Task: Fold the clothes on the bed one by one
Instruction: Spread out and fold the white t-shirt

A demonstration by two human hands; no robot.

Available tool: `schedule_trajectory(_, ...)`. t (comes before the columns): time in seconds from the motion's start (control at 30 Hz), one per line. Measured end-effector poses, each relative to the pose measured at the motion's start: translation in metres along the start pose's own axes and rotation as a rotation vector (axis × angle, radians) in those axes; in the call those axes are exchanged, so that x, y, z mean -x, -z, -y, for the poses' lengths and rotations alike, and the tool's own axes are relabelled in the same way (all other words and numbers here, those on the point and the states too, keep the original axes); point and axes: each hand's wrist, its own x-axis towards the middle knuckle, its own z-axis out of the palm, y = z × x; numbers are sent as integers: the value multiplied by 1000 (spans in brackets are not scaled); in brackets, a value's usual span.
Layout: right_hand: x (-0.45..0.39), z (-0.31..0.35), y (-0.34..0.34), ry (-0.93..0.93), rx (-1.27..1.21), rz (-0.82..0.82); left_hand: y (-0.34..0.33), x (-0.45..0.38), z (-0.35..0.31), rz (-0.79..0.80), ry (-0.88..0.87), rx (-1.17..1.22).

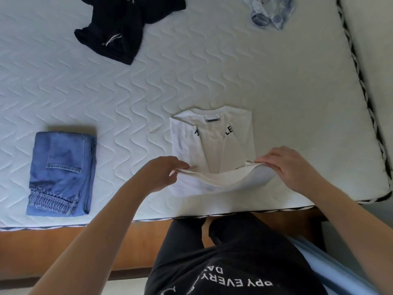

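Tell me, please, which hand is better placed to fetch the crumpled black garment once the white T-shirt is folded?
Probably the left hand: the crumpled black garment lies far left, while the right hand pinches the white T-shirt hem on the opposite side.

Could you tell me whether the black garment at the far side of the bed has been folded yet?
No, the black garment lies crumpled and spread out on the mattress, unlike the neatly folded jeans.

half-folded white t-shirt point(214, 143), hem lifted
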Motion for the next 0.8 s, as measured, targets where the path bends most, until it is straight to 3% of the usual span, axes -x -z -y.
schedule_trajectory(0.37, -128, -73, -4, 0, -64, 54, 43, -133, 30, 94, 54, -102)
schedule_trajectory(0.53, -204, -124, -25, -24, -108, 157, 45, -210, 67, 74, 93, -152)
schedule_trajectory(0.8, -293, -185, -97, -209, -113, 141, 11, -302, 121, -20, 262, -54)
